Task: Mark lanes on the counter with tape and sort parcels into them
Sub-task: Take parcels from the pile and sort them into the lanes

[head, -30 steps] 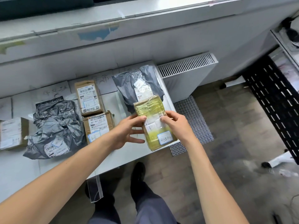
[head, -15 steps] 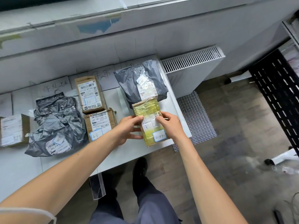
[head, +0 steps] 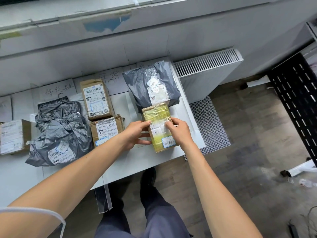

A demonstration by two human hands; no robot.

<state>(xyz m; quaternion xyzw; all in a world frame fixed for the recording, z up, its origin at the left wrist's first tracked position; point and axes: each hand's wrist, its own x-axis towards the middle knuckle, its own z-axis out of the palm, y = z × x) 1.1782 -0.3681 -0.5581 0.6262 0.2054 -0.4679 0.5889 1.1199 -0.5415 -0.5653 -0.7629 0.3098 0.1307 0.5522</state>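
**Tape-wrapped parcel goes down in the right-hand lane**

Both hands are on the yellow parcel (head: 158,127), the one wound all over in glossy clear tape. It lies flat on the white bench (head: 137,162), in the rightmost lane, its far end touching or just overlapping the grey mailer bag (head: 151,83) behind it and its near end close to the bench's front edge.

How will it handle? By the look of it, stiff and boxy, so it should hold its shape and not sag like the bags. That shiny tape wrap looks slick, though, so pinching the flat top would be a poor bet. The long side edges are the place to grip, thumb on top, fingers down the flank. It appears small and light enough for one hand.

And that is about the pose here. The left hand (head: 137,133) comes in from the left with the thumb laid over the label and the fingers curled along the left side. The right hand (head: 179,132) mirrors it, fingertips on the label, palm over the right edge. Both forearms reach straight out from the body, wrists level, hands grasping the parcel between them rather than clenched.

Two cardboard boxes (head: 103,114) sit in the next lane left.
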